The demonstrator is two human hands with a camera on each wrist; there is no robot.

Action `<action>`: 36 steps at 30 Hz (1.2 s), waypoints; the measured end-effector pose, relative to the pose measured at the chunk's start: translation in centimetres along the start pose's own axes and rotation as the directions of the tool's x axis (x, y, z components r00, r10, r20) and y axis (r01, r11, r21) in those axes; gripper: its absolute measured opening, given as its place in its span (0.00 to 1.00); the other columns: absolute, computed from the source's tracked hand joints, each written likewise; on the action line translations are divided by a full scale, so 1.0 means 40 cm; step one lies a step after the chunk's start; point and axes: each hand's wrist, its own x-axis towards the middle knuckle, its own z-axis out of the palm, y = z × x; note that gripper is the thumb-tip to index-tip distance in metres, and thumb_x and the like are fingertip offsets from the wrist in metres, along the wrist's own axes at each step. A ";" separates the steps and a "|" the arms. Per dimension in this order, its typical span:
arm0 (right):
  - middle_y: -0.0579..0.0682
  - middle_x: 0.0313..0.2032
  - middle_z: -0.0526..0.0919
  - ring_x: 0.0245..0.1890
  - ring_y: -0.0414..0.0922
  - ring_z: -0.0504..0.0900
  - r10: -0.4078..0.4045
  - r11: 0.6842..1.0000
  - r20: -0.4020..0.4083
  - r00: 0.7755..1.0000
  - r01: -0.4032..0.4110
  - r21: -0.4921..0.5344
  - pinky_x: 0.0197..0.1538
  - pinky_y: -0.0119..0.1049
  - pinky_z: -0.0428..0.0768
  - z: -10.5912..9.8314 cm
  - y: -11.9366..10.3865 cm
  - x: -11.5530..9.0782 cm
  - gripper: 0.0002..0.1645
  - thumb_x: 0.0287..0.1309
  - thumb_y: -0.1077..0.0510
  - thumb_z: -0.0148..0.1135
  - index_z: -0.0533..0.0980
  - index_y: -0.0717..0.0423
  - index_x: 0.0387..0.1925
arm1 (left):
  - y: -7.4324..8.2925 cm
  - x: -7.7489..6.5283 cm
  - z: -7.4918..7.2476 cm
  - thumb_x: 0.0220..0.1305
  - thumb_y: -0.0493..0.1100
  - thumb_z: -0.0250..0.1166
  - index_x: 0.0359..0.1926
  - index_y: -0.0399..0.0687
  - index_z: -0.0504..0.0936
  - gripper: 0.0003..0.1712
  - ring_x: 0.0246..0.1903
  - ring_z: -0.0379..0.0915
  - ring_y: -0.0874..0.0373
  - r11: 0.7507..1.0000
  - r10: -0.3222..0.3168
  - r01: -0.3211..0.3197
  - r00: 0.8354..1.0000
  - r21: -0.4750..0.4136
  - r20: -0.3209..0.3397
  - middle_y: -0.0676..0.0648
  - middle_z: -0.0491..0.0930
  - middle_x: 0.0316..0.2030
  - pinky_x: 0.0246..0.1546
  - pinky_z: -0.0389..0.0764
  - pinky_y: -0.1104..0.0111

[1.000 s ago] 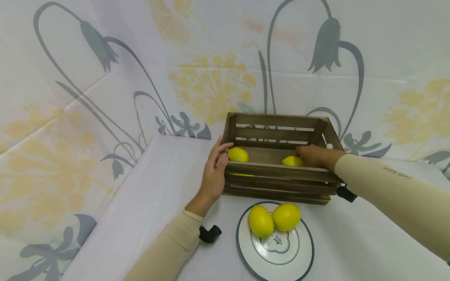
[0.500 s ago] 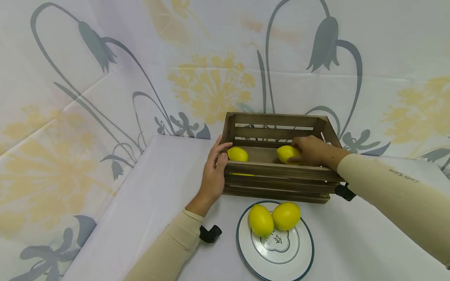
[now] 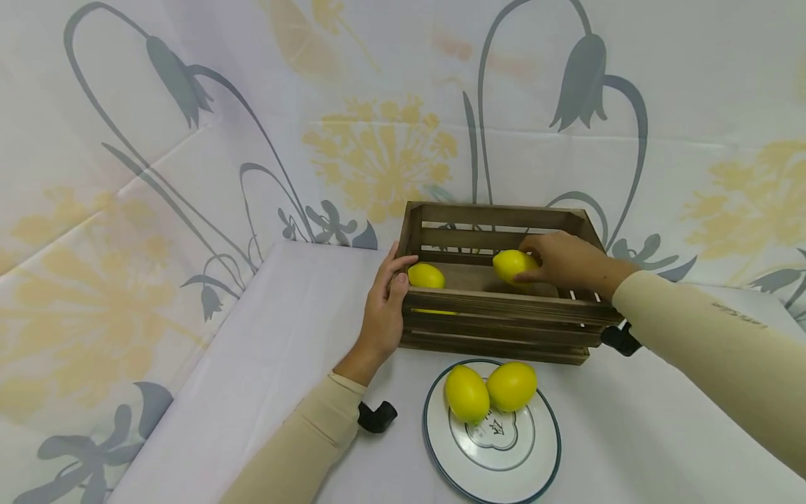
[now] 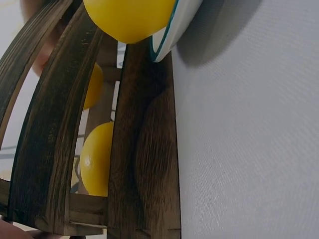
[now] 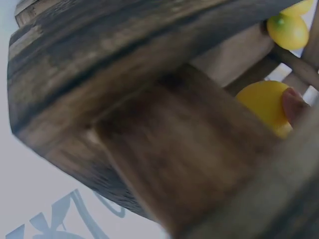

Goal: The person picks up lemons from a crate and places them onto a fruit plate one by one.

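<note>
A slatted brown wooden crate stands on the white-covered table. My left hand grips its left end, thumb toward the front and fingers along the side. Inside the crate, my right hand pinches a yellow lemon above the crate floor. In the right wrist view a fingertip presses on that lemon, partly hidden behind the crate wood. Another lemon lies at the crate's left end, and the left wrist view shows this lemon through the slats.
In front of the crate is a white plate with a dark blue-green rim. Two lemons, one on the left and one on the right, lie on it side by side. A flower-printed cloth hangs behind the crate.
My right hand has taken hold of the lemon in the crate, drawn it slightly left and raised it. The left hand stays on the crate.
</note>
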 end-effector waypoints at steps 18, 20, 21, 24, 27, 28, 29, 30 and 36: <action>0.62 0.51 0.84 0.45 0.55 0.84 0.008 0.999 -0.167 0.986 0.000 0.045 0.50 0.53 0.83 -0.055 -0.034 -0.065 0.35 0.58 0.47 0.71 0.73 0.62 0.61 | 0.018 0.008 0.002 0.77 0.42 0.38 0.65 0.43 0.71 0.24 0.79 0.42 0.54 0.999 -0.026 0.026 1.000 -0.031 0.015 0.55 0.47 0.79 0.76 0.54 0.50; 0.61 0.51 0.84 0.41 0.51 0.82 0.017 0.998 -0.182 0.983 -0.007 0.055 0.47 0.50 0.83 -0.060 -0.039 -0.076 0.35 0.59 0.47 0.71 0.73 0.61 0.61 | 0.019 0.010 -0.002 0.76 0.42 0.38 0.64 0.43 0.72 0.25 0.79 0.43 0.53 0.999 -0.023 0.024 1.000 -0.032 0.017 0.53 0.47 0.79 0.75 0.55 0.49; 0.61 0.51 0.84 0.39 0.50 0.81 0.018 0.998 -0.189 0.982 -0.007 0.061 0.45 0.48 0.82 -0.062 -0.042 -0.082 0.34 0.59 0.47 0.70 0.73 0.60 0.61 | 0.020 0.011 -0.004 0.75 0.41 0.38 0.64 0.43 0.73 0.25 0.79 0.43 0.52 0.999 -0.020 0.021 1.000 -0.037 0.019 0.51 0.48 0.79 0.75 0.54 0.48; 0.58 0.48 0.84 0.35 0.47 0.79 0.017 0.997 -0.209 0.978 -0.001 0.078 0.39 0.43 0.79 -0.067 -0.053 -0.102 0.34 0.59 0.46 0.70 0.73 0.58 0.61 | 0.025 0.014 -0.010 0.74 0.41 0.38 0.64 0.41 0.73 0.26 0.79 0.42 0.52 0.998 -0.029 0.029 0.999 -0.047 0.020 0.50 0.49 0.79 0.76 0.52 0.48; 0.56 0.45 0.84 0.35 0.46 0.79 0.015 0.996 -0.225 0.974 0.005 0.086 0.39 0.42 0.80 -0.071 -0.062 -0.123 0.34 0.59 0.47 0.70 0.73 0.58 0.62 | 0.029 0.016 -0.014 0.73 0.40 0.38 0.64 0.41 0.74 0.26 0.79 0.41 0.53 0.998 -0.046 0.047 0.999 -0.052 0.022 0.52 0.49 0.79 0.77 0.50 0.49; 0.56 0.45 0.84 0.35 0.46 0.80 0.014 0.996 -0.232 0.973 0.006 0.085 0.39 0.42 0.81 -0.070 -0.065 -0.129 0.35 0.59 0.47 0.71 0.72 0.59 0.62 | 0.030 0.017 -0.015 0.73 0.40 0.38 0.64 0.41 0.74 0.26 0.79 0.41 0.53 0.997 -0.051 0.052 0.998 -0.051 0.023 0.52 0.49 0.79 0.77 0.50 0.50; 0.56 0.46 0.84 0.36 0.46 0.81 0.012 0.997 -0.239 0.971 0.007 0.078 0.40 0.43 0.81 -0.070 -0.067 -0.136 0.35 0.58 0.47 0.71 0.72 0.59 0.62 | 0.030 0.017 -0.016 0.73 0.40 0.37 0.63 0.42 0.74 0.26 0.79 0.41 0.54 0.997 -0.056 0.057 0.998 -0.051 0.023 0.53 0.49 0.79 0.77 0.50 0.50; 0.56 0.46 0.84 0.36 0.47 0.81 0.011 0.997 -0.245 0.969 0.006 0.071 0.41 0.44 0.82 -0.069 -0.070 -0.143 0.36 0.58 0.47 0.71 0.72 0.59 0.63 | 0.030 0.017 -0.016 0.73 0.40 0.37 0.63 0.42 0.74 0.26 0.79 0.41 0.54 0.997 -0.061 0.062 0.998 -0.050 0.022 0.53 0.49 0.79 0.77 0.50 0.51; 0.55 0.43 0.84 0.33 0.47 0.76 -0.027 1.000 -0.321 0.947 0.023 -0.015 0.38 0.43 0.79 -0.057 -0.086 -0.182 0.39 0.55 0.46 0.73 0.72 0.59 0.64 | 0.033 0.014 -0.018 0.73 0.40 0.37 0.63 0.43 0.75 0.26 0.79 0.41 0.56 0.996 -0.072 0.072 0.997 -0.043 0.015 0.55 0.50 0.78 0.77 0.50 0.52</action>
